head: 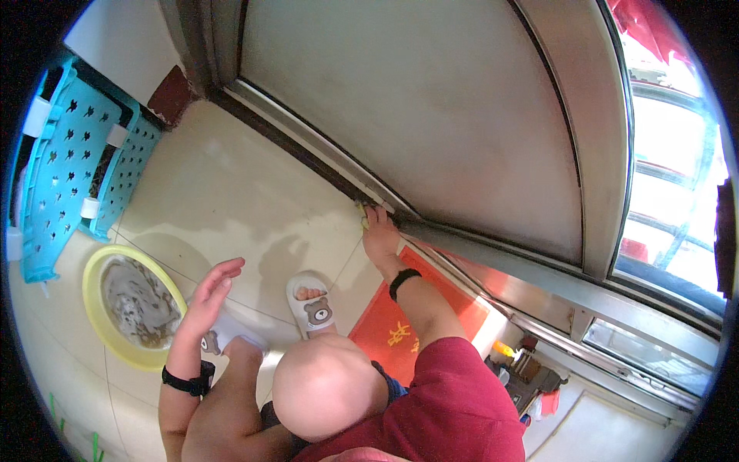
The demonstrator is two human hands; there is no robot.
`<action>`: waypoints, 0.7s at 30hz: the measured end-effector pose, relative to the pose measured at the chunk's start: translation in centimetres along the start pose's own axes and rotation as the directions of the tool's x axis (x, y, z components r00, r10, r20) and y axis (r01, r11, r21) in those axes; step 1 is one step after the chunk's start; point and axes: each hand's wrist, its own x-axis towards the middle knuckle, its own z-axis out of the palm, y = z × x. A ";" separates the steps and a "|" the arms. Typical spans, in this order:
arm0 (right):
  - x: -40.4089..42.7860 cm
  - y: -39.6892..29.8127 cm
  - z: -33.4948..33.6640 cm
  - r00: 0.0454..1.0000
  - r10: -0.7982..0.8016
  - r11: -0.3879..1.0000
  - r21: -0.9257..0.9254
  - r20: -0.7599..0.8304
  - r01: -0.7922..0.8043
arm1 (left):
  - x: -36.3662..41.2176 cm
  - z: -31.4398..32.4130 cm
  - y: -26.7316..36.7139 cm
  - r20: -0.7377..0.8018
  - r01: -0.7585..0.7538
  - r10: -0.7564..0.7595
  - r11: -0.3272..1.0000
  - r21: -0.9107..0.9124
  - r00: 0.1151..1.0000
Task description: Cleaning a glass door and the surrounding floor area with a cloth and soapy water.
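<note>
My right hand (381,235) reaches down to the foot of a metal-framed door with a cloudy panel (415,121). Its fingers press a small yellow-green sponge or cloth (364,221), mostly hidden, against the dark strip (294,151) where the door frame meets the floor. Raised above my knee, my left hand (208,297) holds nothing, and its fingers are loosely spread. Below and left of that hand stands a yellow plastic basin (92,312) of grey, murky water with foam (138,303).
Turquoise perforated plastic racks (69,173) stand at the left by the wall. A red mat (369,329) with yellow characters lies under my right forearm. My feet wear white bear slippers (297,289) on pale floor tiles (231,179). Assorted items (522,369) sit beyond the doorway.
</note>
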 end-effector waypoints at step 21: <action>11.3 -13.5 -0.3 0.850 0.475 0.510 0.716 0.228 -0.477 | 0.1 -0.1 -1.1 0.029 0.049 -0.049 0.999 0.012 0.998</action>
